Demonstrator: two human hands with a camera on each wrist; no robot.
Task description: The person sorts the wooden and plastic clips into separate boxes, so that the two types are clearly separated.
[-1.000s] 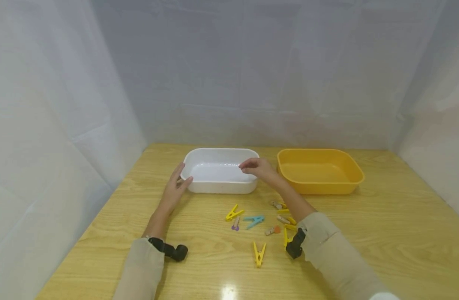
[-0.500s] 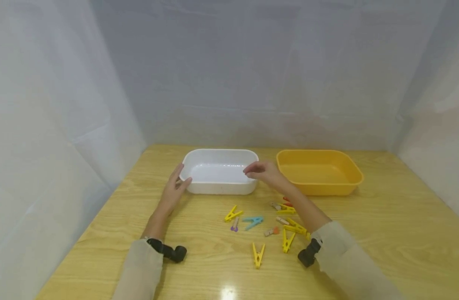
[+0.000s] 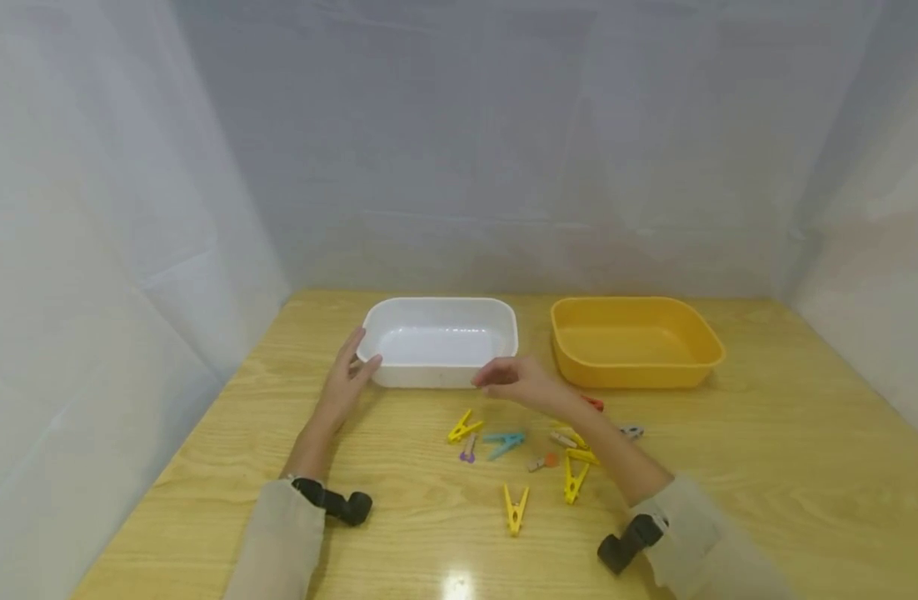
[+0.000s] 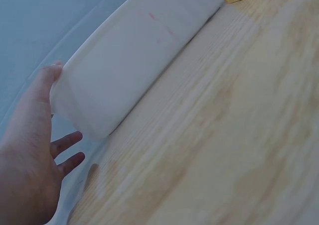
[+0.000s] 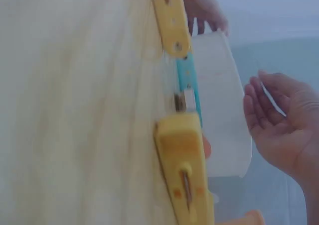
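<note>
Left grip (image 3: 344, 377) lay flat, released, against white rectangular plastic tub (image 3: 438, 342); right grip (image 3: 521, 385) hovered empty, relaxed. Tub looked light, stiff, slippery; best held by the rim.

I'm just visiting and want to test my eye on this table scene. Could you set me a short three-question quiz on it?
1. True or false: the left hand touches the white tub.
2. Which container is nearer the right hand? A) the orange tub B) the white tub
3. Fill in: the blue clothespin lies on the ______.

Key
1. True: it rests against the tub's left end.
2. B: the hand hovers just in front of its near wall.
3. Table, among the yellow clothespins.
</note>
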